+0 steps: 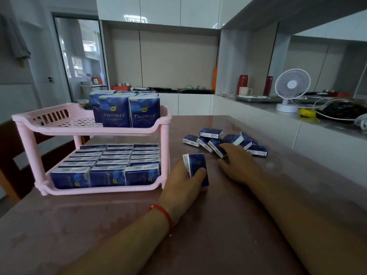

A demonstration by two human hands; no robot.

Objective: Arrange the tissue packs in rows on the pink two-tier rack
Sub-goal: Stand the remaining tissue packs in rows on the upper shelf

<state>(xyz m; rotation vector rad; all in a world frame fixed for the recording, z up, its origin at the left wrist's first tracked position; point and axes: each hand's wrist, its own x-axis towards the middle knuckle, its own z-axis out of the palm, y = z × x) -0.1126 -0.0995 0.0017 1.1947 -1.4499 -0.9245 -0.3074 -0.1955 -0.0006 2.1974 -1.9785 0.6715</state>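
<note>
We note first the table (pixel 99 225), a brownish-pink glossy surface that carries everything under inspection. On its left portion stands the pink two-tier rack (pixel 164 135), upright on four posts. We find its lower tier filled with blue tissue packs (pixel 107 176) set in three columns running front to back, the front row showing its faces sideways. On the upper tier, upright packs (pixel 129 113) marked "TWINKLE" occupy the right portion only; the slotted floor to their left lies bare. How many rows stand behind the front pair we cannot tell.

To the right of the rack, well apart from it, we record a loose heap of packs (pixel 224 141) lying flat and at mixed angles on the table.

The left hand (pixel 182 181), with a red cord bracelet (pixel 164 215) at the wrist, is closed around one tissue pack (pixel 196 167), thumb across its blue face, fingers behind; the pack is held near upright just right of the rack's lower tier. The right hand (pixel 238 163) rests palm down with fingers spread, fingertips touching the nearest pack (pixel 217 148) of the heap; it encloses nothing.

On the counter behind, a white desk fan (pixel 291 88) stands.
</note>
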